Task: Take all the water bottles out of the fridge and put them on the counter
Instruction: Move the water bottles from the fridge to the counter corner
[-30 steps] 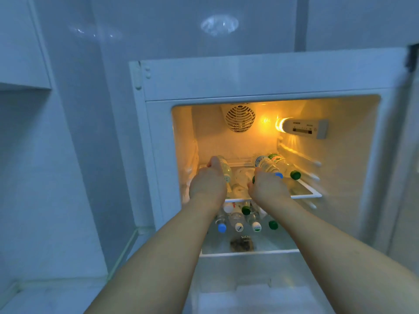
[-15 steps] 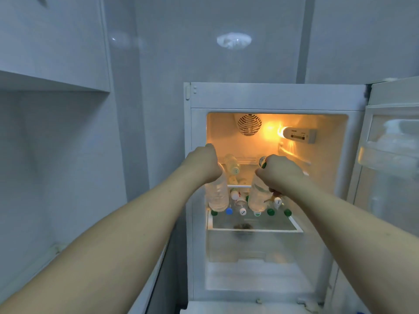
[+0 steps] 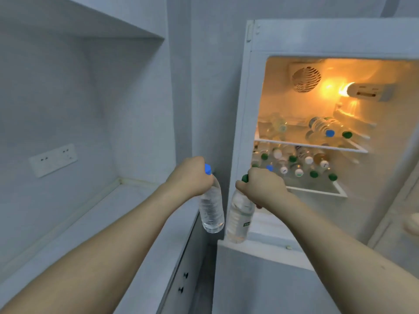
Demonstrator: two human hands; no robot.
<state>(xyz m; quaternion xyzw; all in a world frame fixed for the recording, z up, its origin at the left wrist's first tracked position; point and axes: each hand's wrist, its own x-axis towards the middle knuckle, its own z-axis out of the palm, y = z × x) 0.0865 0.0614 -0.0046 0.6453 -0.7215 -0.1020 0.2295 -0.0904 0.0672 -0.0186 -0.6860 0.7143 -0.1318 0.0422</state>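
Two bottles are out of the fridge and in transit, one per hand. Left to right: the desk lies bare at far left; the left hand has its grip closed round the neck of the blue-capped bottle, which hangs just past the desk's right edge; the right hand grips the green-capped bottle the same way, before the fridge.

Risks: both bottles hang from the neck only and nearly touch; a knock between them, or against the desk edge, could loosen a hold. Condensation would make that worse. Many bottles remain on both fridge shelves.

Against the earlier frame, both hands have withdrawn from the lit interior and swung left, toward the desk.
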